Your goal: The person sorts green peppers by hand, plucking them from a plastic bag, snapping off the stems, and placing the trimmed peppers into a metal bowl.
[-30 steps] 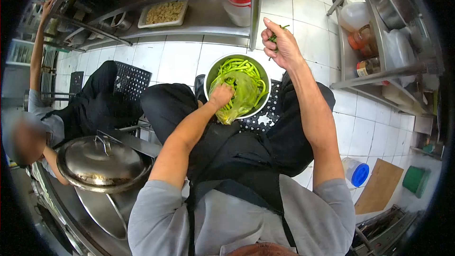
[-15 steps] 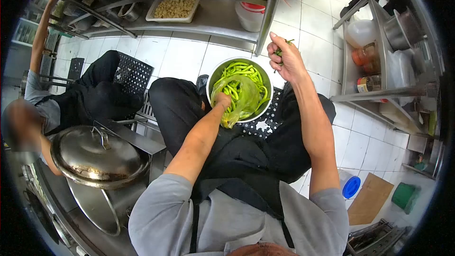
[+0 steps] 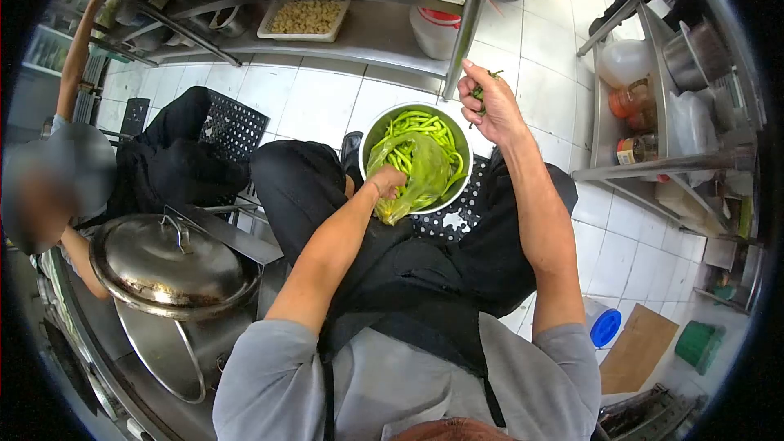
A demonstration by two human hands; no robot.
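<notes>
Between my knees stands a round metal pot [image 3: 469, 147] filled with long green chili peppers [image 3: 418, 124]. A yellow-green plastic bag [image 3: 428, 165] lies in it over part of the peppers. My left hand [image 3: 387, 181] is inside the pot at the bag's left side, fingers curled down among the peppers; what they hold is hidden. Raised beyond the pot's right rim, my right hand [image 3: 495, 106] is closed around a small bunch of green stems [image 3: 478, 95], whose ends stick out between thumb and fingers.
A steel shelf [image 3: 367, 55] ahead holds a white tray [image 3: 333, 31] of pale chopped food and a white bucket [image 3: 433, 33]. Another rack [image 3: 645, 168] with jars and pots stands right. On my left are a large lidded pot [image 3: 163, 265] and another person [image 3: 184, 147] with one arm raised.
My left hand has shifted slightly right and lower within the pot, and its fingers show more. My right hand stays nearly still with the stems. The other person's head has moved right.
</notes>
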